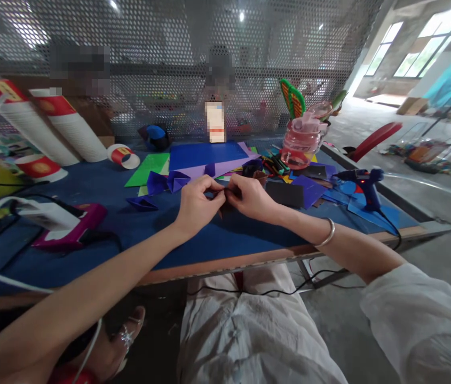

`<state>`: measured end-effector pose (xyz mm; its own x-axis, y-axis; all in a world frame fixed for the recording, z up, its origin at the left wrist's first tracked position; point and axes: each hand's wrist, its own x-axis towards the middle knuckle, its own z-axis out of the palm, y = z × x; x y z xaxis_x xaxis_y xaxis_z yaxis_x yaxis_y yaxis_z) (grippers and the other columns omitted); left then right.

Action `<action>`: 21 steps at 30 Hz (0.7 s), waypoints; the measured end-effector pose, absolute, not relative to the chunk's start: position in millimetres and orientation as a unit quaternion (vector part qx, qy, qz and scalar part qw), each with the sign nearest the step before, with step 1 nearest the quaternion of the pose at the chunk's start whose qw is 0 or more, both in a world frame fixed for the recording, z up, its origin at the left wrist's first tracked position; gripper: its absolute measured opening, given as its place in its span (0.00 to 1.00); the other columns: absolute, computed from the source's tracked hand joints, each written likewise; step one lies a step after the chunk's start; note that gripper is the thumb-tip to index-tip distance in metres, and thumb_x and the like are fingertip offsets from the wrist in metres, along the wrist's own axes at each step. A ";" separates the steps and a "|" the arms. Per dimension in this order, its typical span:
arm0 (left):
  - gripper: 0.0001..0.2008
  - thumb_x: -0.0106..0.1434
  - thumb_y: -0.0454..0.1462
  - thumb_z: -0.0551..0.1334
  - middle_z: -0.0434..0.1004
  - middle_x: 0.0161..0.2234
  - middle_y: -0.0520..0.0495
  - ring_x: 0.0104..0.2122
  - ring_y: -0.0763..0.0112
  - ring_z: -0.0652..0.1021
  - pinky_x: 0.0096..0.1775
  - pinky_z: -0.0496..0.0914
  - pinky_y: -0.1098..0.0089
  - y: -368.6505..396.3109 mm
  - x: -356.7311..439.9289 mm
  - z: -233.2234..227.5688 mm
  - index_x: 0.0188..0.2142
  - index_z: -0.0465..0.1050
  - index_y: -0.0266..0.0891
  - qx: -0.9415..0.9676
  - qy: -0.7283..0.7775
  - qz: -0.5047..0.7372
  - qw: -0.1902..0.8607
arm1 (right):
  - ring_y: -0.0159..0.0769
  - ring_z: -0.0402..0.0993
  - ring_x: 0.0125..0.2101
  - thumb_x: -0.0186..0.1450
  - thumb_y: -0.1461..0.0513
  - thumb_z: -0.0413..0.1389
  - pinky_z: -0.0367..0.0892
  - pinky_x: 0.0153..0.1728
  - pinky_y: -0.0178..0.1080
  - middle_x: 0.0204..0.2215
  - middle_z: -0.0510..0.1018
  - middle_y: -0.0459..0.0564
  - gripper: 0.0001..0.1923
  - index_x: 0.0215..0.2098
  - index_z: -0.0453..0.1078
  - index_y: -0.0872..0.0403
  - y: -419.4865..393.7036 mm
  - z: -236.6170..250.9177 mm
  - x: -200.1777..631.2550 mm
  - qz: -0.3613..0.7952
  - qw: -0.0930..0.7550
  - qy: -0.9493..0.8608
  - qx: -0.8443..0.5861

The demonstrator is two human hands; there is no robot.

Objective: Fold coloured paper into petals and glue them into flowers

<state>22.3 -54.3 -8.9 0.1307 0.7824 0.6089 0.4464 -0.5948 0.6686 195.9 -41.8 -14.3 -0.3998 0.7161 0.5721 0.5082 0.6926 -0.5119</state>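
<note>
My left hand (199, 207) and my right hand (252, 198) meet above the table's front part, thumbs and fingertips pinched close together. Between them is a small dark brown piece of paper (220, 212), mostly hidden by the fingers, so its shape cannot be made out. Folded purple paper pieces (177, 181) lie just left of my left hand, with another folded purple piece (143, 204) nearer the front. Beyond both hands rests a stack of blue paper (207, 156). Black paper (285, 194) lies flat to the right of my right hand.
A hot glue gun (367, 186) stands at the right, its cord over the edge. Behind are a pink jug (303, 138) and a mesh screen (161, 69). Stacked paper cups (69, 128) lean at the left, with a magenta power strip (71, 229) and cables in front.
</note>
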 end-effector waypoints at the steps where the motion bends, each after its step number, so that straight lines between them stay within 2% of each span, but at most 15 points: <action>1: 0.02 0.54 0.33 0.63 0.78 0.28 0.50 0.31 0.68 0.77 0.36 0.72 0.69 -55.4 23.4 -9.8 0.26 0.75 0.40 0.729 0.422 0.514 0.164 | 0.35 0.65 0.28 0.63 0.66 0.53 0.61 0.31 0.38 0.25 0.69 0.45 0.10 0.29 0.55 0.49 -41.8 -15.8 195.2 0.103 0.397 -0.834 -0.369; 4: 0.02 0.52 0.32 0.63 0.77 0.27 0.51 0.28 0.70 0.76 0.33 0.71 0.71 -55.5 25.4 -11.5 0.25 0.73 0.40 0.715 0.431 0.519 0.181 | 0.40 0.69 0.34 0.63 0.68 0.52 0.63 0.37 0.41 0.30 0.72 0.50 0.10 0.31 0.55 0.49 -40.4 -20.3 193.2 0.033 0.376 -0.849 -0.370; 7: 0.01 0.51 0.33 0.63 0.77 0.27 0.51 0.28 0.70 0.76 0.30 0.70 0.71 -48.5 24.8 -12.1 0.26 0.73 0.40 0.706 0.441 0.512 0.213 | 0.41 0.70 0.35 0.66 0.67 0.51 0.64 0.37 0.41 0.31 0.74 0.52 0.09 0.31 0.56 0.49 -37.4 -21.5 192.7 0.043 0.379 -0.844 -0.378; 11: 0.03 0.51 0.35 0.64 0.76 0.25 0.52 0.27 0.70 0.76 0.32 0.70 0.70 -32.1 21.4 -10.1 0.26 0.71 0.40 0.681 0.451 0.529 0.231 | 0.37 0.73 0.32 0.71 0.59 0.53 0.65 0.36 0.39 0.31 0.77 0.48 0.06 0.35 0.63 0.51 -36.1 -18.2 193.8 0.151 0.427 -0.790 -0.413; 14: 0.04 0.50 0.35 0.64 0.75 0.25 0.53 0.27 0.70 0.76 0.32 0.70 0.70 -24.4 18.5 -7.5 0.27 0.69 0.41 0.648 0.470 0.551 0.237 | 0.35 0.75 0.30 0.69 0.52 0.57 0.66 0.34 0.38 0.29 0.78 0.45 0.12 0.41 0.66 0.51 -36.7 -17.7 191.7 0.240 0.435 -0.740 -0.454; 17: 0.04 0.51 0.34 0.63 0.75 0.26 0.53 0.28 0.70 0.77 0.35 0.72 0.70 -23.9 17.2 -5.9 0.28 0.69 0.41 0.632 0.480 0.563 0.230 | 0.34 0.76 0.27 0.67 0.54 0.60 0.69 0.31 0.37 0.26 0.78 0.45 0.12 0.36 0.65 0.52 -35.1 -19.8 185.5 0.358 0.405 -0.692 -0.478; 19: 0.05 0.52 0.34 0.63 0.74 0.28 0.53 0.29 0.70 0.77 0.36 0.72 0.70 -25.7 17.7 -5.8 0.29 0.68 0.42 0.632 0.474 0.568 0.232 | 0.34 0.76 0.27 0.67 0.59 0.59 0.71 0.31 0.38 0.26 0.79 0.47 0.09 0.33 0.63 0.52 -32.7 -21.0 181.9 0.422 0.397 -0.661 -0.477; 21: 0.07 0.51 0.33 0.62 0.74 0.30 0.53 0.30 0.71 0.77 0.36 0.73 0.70 -27.9 18.9 -6.4 0.32 0.68 0.41 0.642 0.455 0.570 0.236 | 0.34 0.76 0.26 0.66 0.62 0.57 0.71 0.31 0.38 0.25 0.78 0.46 0.07 0.33 0.62 0.51 -29.9 -21.0 181.4 0.429 0.410 -0.646 -0.480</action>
<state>18.9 -27.9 -6.4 -0.0636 0.8539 0.5166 0.3152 -0.4740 0.8222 181.4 -29.9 -21.0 -0.2030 0.9721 0.1178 0.2673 0.1707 -0.9484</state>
